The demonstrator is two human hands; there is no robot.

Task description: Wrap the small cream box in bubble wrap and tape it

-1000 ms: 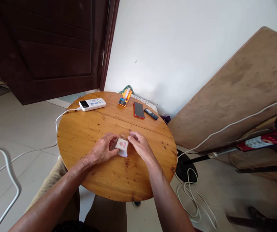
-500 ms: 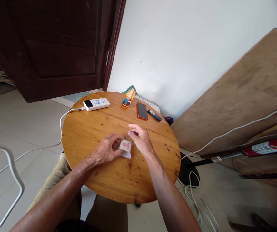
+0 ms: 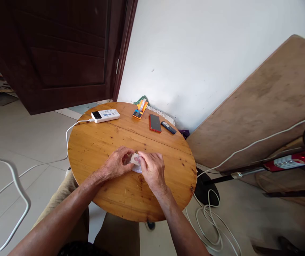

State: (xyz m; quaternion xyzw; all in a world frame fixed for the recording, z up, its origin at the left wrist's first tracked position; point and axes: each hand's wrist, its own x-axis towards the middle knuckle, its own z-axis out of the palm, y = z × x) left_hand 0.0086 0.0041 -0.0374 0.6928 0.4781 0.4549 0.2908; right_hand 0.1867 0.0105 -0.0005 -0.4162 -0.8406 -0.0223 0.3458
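Note:
A small whitish box (image 3: 135, 159) with a red mark sits in clear plastic wrap (image 3: 137, 169) near the middle of the round wooden table (image 3: 99, 149). My left hand (image 3: 119, 163) grips its left side, thumb in front and fingers behind. From the right, my right hand (image 3: 152, 169) pinches at the box's right edge with thumb and forefinger, its other fingers curled. Whether a flap of the wrap lies in that pinch is too small to tell.
Toward the table's back lie a white power bank (image 3: 105, 115) with a cable, an orange tape dispenser (image 3: 141, 108), a red-edged phone (image 3: 155, 123) and a dark remote-like device (image 3: 168, 127). A brown board (image 3: 261, 96) leans on the wall at right; cables (image 3: 213, 224) coil on the floor.
My right hand has come down from above the box onto its right edge, and its fingers have closed. My left hand stays on the box.

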